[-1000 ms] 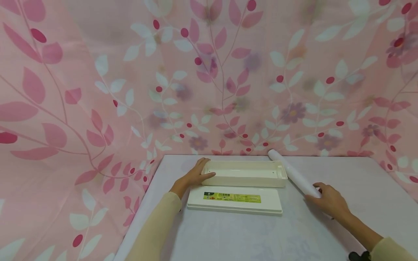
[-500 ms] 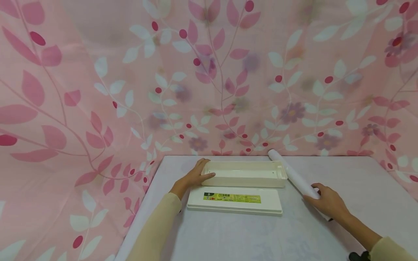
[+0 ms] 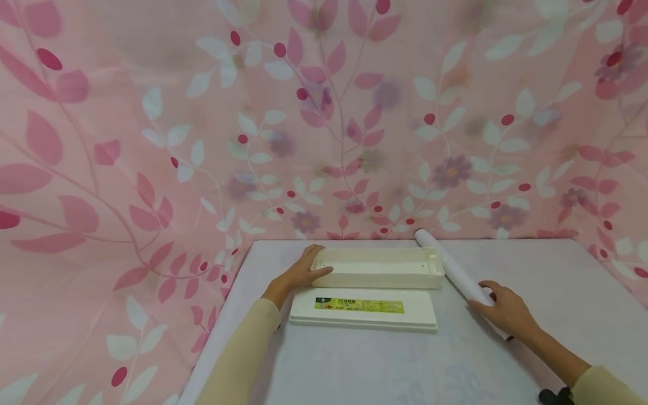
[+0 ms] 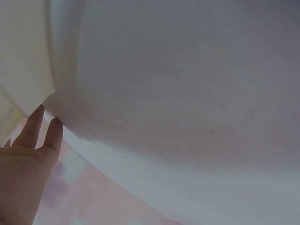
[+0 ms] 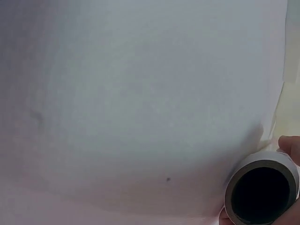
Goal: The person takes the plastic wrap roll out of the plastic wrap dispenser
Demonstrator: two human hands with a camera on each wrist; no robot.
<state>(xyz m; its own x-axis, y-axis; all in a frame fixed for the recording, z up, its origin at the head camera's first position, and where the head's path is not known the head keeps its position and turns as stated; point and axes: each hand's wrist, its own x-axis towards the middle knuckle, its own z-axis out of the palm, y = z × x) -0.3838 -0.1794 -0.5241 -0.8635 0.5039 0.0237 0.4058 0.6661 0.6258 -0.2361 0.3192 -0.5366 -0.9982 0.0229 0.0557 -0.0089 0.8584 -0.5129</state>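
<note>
A long cream plastic box (image 3: 377, 280), uncovered at the top, lies crosswise near the far edge of the table. My left hand (image 3: 300, 274) holds its left end, thumb over the front rim and fingers round the far corner; in the left wrist view two fingertips (image 4: 55, 133) touch near the corner. In front of the box lies a flat cream lid (image 3: 354, 323) with a yellow-green label (image 3: 359, 305). A white roll of cling film (image 3: 455, 273) slants along the box's right end. My right hand (image 3: 508, 309) grips its near end, and its hollow core (image 5: 262, 163) faces the right wrist camera.
A white cloth (image 3: 385, 365) covers the table. Behind and to the left hangs a pink curtain (image 3: 349, 140) with leaves and berries, close against the table's far edge. A small black object (image 3: 556, 396) shows beside the right sleeve (image 3: 610, 388).
My right hand has shifted slightly left along the roll, showing more of the roll's near end. My left hand, the box and the lid stay put; the view tilts slightly.
</note>
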